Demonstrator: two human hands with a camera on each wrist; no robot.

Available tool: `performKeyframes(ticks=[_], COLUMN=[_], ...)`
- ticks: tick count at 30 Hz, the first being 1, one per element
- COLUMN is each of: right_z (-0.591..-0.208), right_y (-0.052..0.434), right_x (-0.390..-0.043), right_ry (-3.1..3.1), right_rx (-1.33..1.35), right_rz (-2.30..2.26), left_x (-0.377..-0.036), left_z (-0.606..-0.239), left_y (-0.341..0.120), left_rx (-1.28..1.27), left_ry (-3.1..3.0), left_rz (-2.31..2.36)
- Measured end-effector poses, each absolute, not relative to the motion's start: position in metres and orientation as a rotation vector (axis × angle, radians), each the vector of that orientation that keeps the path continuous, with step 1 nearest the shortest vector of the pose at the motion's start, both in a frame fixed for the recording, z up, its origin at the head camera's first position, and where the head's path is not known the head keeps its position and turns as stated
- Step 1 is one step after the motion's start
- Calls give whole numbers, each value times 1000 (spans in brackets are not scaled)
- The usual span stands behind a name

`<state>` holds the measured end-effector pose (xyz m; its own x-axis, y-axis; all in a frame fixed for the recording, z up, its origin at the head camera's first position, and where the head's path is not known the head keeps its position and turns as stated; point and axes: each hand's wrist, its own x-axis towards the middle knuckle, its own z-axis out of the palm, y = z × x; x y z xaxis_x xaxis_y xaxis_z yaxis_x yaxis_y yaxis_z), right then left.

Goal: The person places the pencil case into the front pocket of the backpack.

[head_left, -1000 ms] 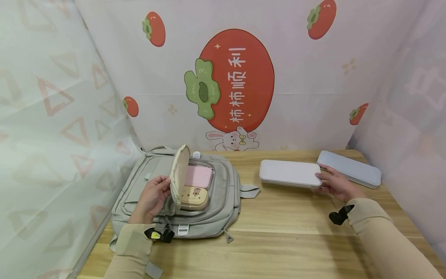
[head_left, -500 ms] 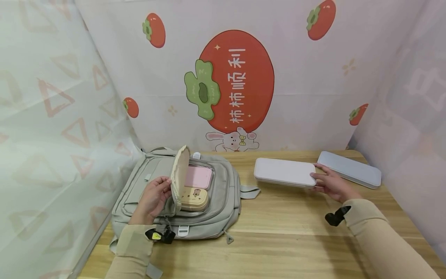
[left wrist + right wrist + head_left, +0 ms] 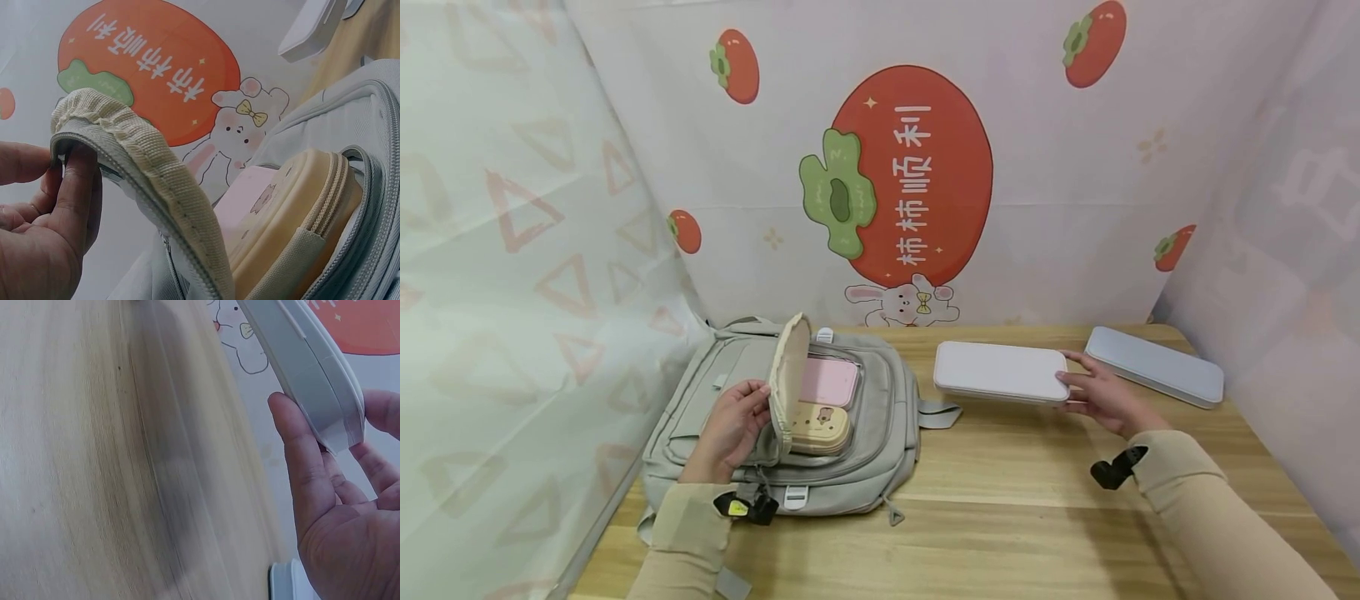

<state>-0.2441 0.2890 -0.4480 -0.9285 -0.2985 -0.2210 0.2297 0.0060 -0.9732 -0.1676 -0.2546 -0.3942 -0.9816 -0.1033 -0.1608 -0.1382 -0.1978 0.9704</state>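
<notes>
1. At the left hand (image 3: pixel 728 429), pinched by it: the pocket flap (image 3: pixel 789 377).
2. Left of the right hand (image 3: pixel 1107 400), gripped at one end: the white case (image 3: pixel 998 371).
3. Beyond that hand lies the blue case (image 3: pixel 1156 367).

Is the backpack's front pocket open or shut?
Open: the left hand pinches its raised flap, and a pink case and yellow case show inside.

Looks bright and softly lit in the head view. Appears dimmer and greyer in both wrist views, with a broad, blurry-edged shadow along the surface (image 3: pixel 50 487) in the right one.
</notes>
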Motion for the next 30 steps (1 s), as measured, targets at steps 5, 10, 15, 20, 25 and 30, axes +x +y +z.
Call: performKeyframes(ticks=[5,10,15,20,25,30], right_z=[-446,-443,-439,-436,-431,-429], right_y=[281,272,263,253,243,234], right_x=[-242,-243,-244,-245,-245,-245], right_ry=[1899,1881,1864,1882,1880,1874], right_rx=[-64,-76,-94,-103,-116,-120], right_rz=[-1988,-2010,-2015,-1998,-2002,-2000], left_x=[-167,-167,-168,-168,-168,-168], left_z=[-395,-394,-393,-393,-395,-395], left_y=[-255,-255,-254,-254,-255,-255], left_rx=[-292,-296,-284,-299,-319,-301], left_ry=[1990,1976,1955,1959,1966,1970], left_rz=[2386,2394,2414,2410,2401,2403])
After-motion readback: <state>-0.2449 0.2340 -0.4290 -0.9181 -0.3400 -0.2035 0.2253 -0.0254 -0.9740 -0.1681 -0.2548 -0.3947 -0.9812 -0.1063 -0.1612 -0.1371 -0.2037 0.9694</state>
